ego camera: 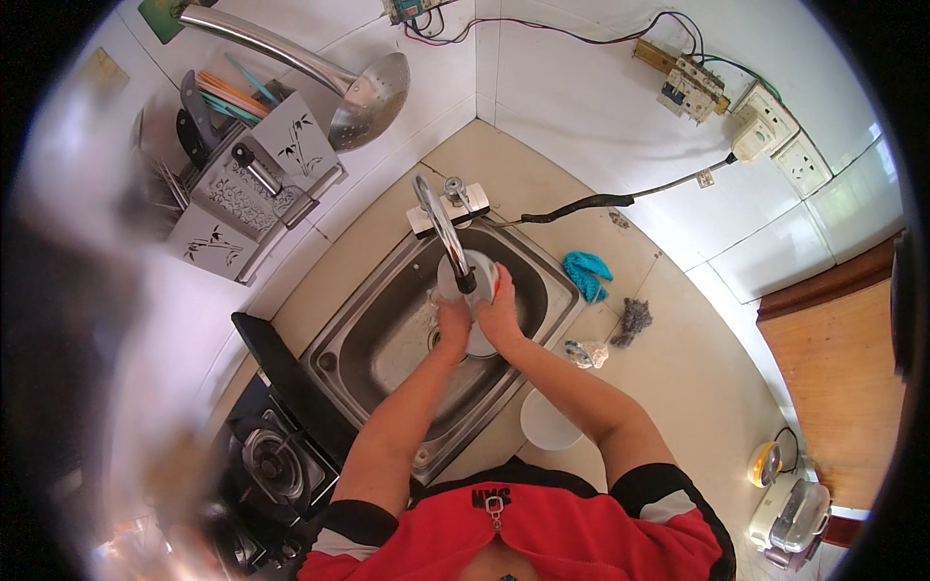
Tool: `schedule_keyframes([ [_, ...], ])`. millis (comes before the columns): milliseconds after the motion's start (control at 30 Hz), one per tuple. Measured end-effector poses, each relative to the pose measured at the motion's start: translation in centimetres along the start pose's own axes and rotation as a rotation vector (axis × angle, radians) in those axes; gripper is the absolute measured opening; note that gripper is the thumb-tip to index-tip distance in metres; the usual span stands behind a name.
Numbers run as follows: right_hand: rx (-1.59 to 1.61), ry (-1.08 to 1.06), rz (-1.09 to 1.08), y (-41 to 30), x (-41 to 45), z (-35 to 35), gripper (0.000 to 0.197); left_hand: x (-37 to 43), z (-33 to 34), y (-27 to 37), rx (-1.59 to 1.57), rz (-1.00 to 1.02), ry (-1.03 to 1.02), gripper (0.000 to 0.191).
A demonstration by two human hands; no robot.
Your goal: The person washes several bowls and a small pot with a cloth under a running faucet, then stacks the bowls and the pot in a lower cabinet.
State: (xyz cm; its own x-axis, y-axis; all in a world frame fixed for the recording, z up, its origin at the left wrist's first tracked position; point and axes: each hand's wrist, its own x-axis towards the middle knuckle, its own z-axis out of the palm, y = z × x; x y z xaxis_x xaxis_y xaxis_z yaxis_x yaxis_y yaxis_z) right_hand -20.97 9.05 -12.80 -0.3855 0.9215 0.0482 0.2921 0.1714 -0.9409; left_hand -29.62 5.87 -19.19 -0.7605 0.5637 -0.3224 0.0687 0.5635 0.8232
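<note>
Over the stainless steel sink (378,341), a white bowl (476,263) is held below the spout of the chrome faucet (447,232). My left hand (453,321) grips its near left side, where water seems to splash over the fingers. On the right side my right hand (498,314) holds the rim; a small red patch shows by the fingers, too small to name. Another white round dish (481,343) shows partly in the sink between my wrists, mostly hidden by them. The drain lies just left of it.
A turquoise cloth (587,276), a grey scouring pad (632,322), a crumpled plastic wrapper (587,354) and a white bowl (548,421) lie on the right counter. A gas stove (272,461) stands left. A skimmer (374,98) and knife rack (247,189) are on the wall; a cable (581,208) runs behind.
</note>
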Motion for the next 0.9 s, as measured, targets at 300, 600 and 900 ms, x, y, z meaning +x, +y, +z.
schedule_keyframes([
  [300, -0.060, -0.157, 0.018, -0.5, 0.4, -1.8, 0.063, 1.2, -1.5, -1.8, 0.163, 0.171, -0.081, 0.041],
  [600, -0.035, -0.124, -0.020, -1.4, 0.4, -1.2, 0.062, 2.1, -0.2, -4.4, -0.105, 0.335, 0.070, 0.038],
  [900, -0.033, -0.021, -0.097, -0.7, 0.9, -2.9, 0.062, -4.7, -0.5, 4.2, -0.651, -0.221, -0.234, 0.029],
])
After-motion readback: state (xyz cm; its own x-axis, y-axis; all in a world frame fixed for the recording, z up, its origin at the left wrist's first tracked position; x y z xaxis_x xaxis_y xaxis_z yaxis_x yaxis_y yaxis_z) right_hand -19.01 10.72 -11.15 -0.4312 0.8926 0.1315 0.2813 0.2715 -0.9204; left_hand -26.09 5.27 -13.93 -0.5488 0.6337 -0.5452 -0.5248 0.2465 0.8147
